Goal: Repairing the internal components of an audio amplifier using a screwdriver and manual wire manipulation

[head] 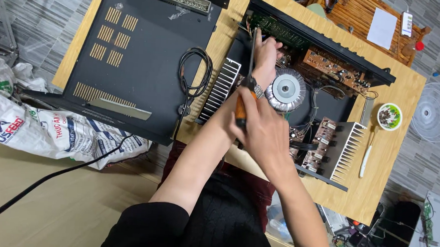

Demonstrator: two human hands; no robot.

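A wooden worktop (380, 164) over grey tiled floor carries an open amplifier chassis (303, 93), its black cover (142, 57) lying off at nine o'clock. Your right hand (263, 128) is closed round the orange handle of a screwdriver (241, 112), whose shaft runs toward twelve o'clock into the chassis, just beside the round transformer (286, 90). Your left hand (266, 57) reaches deep to the green board at the rear wall, fingers curled, though what they pinch (if anything) I cannot tell. Keep the shaft in line with the screw, press straight down its axis, and steady the tip with the far hand. Both forearms cross over the left heat sink (221, 88), wrists low.
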